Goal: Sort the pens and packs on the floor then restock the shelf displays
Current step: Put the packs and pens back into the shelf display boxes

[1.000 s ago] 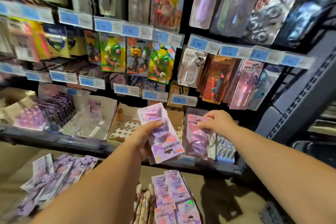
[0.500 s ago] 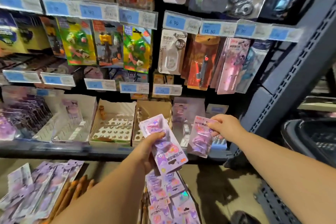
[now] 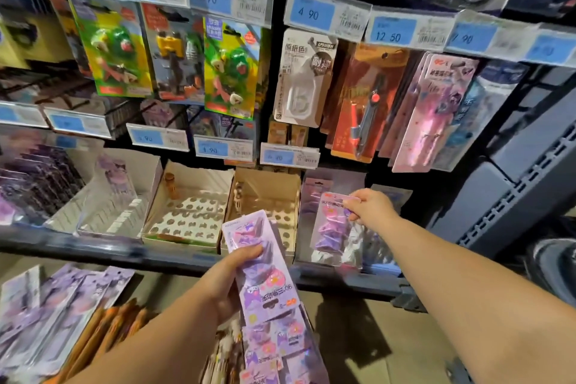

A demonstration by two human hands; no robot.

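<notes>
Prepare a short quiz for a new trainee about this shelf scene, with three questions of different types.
1. True or false: the right hand pinches the top of a small purple carded blister pack.
2. What does the left hand hold? A) a roll of tape B) a long purple carded pack C) scissors
3. Which price shows on the blue shelf label above the red carded compass pack?
Key: 1 true; 2 B; 3 12.50
</notes>
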